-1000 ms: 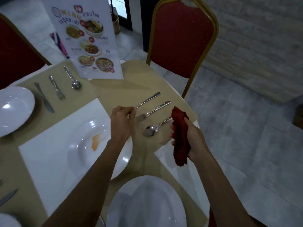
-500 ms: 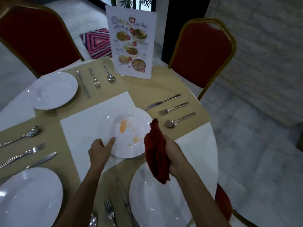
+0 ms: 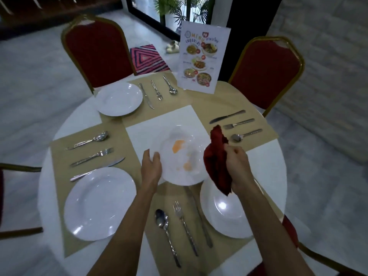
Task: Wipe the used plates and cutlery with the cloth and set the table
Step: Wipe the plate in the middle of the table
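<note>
Left hand (image 3: 151, 166) has the dirty plate (image 3: 187, 156) by its left rim, thumb clamped on top, over the white mat (image 3: 143, 136) mid-table, with orange smears on it. Right hand (image 3: 238, 166) is fisted tight round the red cloth (image 3: 217, 162), just off the plate's right edge, above a clean plate (image 3: 225, 216).

Head camera looks steeply down over the table (image 3: 59, 182).

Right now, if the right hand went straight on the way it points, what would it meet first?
Probably the right rim of the round white plate with orange stains, which the left hand holds. The dark red cloth in the right hand leads, nearly against it; depth is unclear.
</note>
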